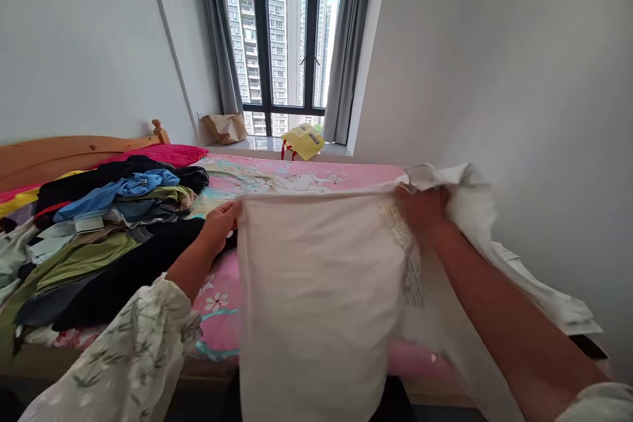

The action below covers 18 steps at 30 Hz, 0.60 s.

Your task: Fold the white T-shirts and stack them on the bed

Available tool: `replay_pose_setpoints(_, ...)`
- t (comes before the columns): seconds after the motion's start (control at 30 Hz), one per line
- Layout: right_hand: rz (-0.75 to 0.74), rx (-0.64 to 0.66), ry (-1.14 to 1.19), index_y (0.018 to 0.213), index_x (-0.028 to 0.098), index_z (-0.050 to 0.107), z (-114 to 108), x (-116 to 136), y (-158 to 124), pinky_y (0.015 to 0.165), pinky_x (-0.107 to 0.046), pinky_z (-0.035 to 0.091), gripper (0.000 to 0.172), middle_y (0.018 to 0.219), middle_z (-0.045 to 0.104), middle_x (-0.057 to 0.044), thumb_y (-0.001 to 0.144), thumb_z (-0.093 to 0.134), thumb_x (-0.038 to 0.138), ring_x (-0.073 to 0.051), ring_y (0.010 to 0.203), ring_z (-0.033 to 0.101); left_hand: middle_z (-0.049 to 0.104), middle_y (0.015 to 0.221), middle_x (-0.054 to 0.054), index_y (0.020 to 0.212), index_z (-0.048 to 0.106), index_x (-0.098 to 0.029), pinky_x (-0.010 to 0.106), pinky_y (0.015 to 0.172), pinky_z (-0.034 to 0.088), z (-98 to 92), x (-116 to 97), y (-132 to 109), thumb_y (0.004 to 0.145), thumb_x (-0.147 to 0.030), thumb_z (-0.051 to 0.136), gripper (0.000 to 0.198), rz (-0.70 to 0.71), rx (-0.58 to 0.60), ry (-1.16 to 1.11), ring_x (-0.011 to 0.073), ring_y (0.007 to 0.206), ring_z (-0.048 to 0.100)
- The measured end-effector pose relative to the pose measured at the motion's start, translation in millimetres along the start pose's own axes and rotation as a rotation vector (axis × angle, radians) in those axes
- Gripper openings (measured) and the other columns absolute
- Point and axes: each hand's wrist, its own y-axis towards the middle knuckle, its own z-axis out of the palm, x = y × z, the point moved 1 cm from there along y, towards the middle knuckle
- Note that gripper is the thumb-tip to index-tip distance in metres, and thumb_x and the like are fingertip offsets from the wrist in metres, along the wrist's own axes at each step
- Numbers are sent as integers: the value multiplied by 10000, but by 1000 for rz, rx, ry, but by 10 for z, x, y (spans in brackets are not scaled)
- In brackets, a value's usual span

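I hold a white garment (316, 290) stretched out in front of me above the bed. My left hand (221, 223) pinches its upper left corner. My right hand (424, 208) is closed on the upper right part, where the cloth bunches up and blurs. The garment hangs down past the bed's near edge, and faint printed marks show through near its right side.
A bed with a pink flowered sheet (277, 175) lies ahead. A heap of mixed clothes (99, 231) covers its left side by a wooden headboard (74, 148). A window (279, 53) with grey curtains is beyond, with a yellow bag (302, 140) and a brown paper bag (225, 126) on the sill.
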Motion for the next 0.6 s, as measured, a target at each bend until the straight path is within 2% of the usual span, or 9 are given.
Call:
replay_pose_setpoints(0.07,47,79,26,1099,181,574,244,-123,138,979,-480,289,429,1158,580,-121,765,583,450,-313,1149,476,632,901,68,1004,555,-40,249,663,437,223,93,294,784,-499,513,511,-87,-20,15,116,735,589)
replay_pose_setpoints(0.1,68,110,41,1150,189,548,316,-259,117,960,-465,325,472,1192,566,-129,765,581,460,-306,1141,487,635,916,75,1010,558,-64,245,662,434,309,200,356,750,-488,552,497,-110,-29,32,121,749,589)
replay_pose_setpoints(0.17,95,157,42,1185,180,533,363,-641,-114,948,-422,360,503,1217,555,-131,784,535,483,-275,1139,492,644,897,76,983,583,-104,245,656,431,415,536,284,677,-465,617,475,-171,-9,63,138,754,588)
replay_pose_setpoints(0.23,126,173,1,1125,165,573,318,-1103,-556,957,-413,360,490,1176,580,-128,776,513,504,-265,1128,496,653,811,63,907,619,-130,255,636,433,436,973,-6,605,-460,664,450,-234,40,99,165,722,588)
replay_pose_setpoints(0.3,223,162,-48,1092,126,578,243,-1558,-1125,938,-441,377,553,1146,583,-165,741,518,549,-297,1106,507,653,724,47,803,643,-154,277,629,441,408,1406,-390,551,-483,690,418,-294,103,143,201,704,594)
replay_pose_setpoints(0.4,523,121,-47,1182,124,505,180,-2034,-1979,914,-421,413,697,1162,567,-177,698,524,626,-303,1080,534,646,717,5,723,642,-211,263,649,438,413,1821,-838,589,-528,654,344,-251,218,270,201,729,591)
replay_pose_setpoints(0.43,546,140,-26,1222,125,471,191,-2097,-2208,908,-410,423,733,1180,559,-175,701,523,637,-299,1088,534,623,673,-10,676,624,-218,253,621,424,455,1877,-915,625,-542,625,328,-236,252,314,189,694,578)
replay_pose_setpoints(0.5,492,124,-53,1296,121,399,245,-2079,-2528,915,-417,420,835,1206,544,-176,673,554,655,-305,1104,525,530,546,-30,569,553,-209,234,537,372,618,1886,-968,678,-562,575,369,-239,314,356,157,579,525)
replay_pose_setpoints(0.6,301,137,-130,1363,135,324,372,-1821,-2670,959,-474,368,998,1224,538,-171,574,652,650,-333,1129,496,436,450,-49,521,472,-192,216,434,291,990,1779,-916,666,-548,607,407,-413,405,197,114,435,443)
